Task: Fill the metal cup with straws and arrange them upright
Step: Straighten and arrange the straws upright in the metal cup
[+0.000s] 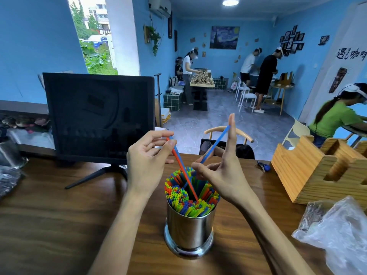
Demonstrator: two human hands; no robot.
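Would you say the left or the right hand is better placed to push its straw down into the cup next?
Left, probably: the left hand pinches an orange straw whose tip already sits among the straws in the metal cup.

Dark brush-style Chinese characters (351,54) are painted on the white wall panel at the far right, above the seated person in the green shirt (335,120). They read roughly "遇咖啡", cut off by the frame edge. Nothing else is legible.

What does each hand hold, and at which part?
Left hand pinches the thin orange plastic straw near its top end. Right hand pinches the thin blue plastic straw around its middle.
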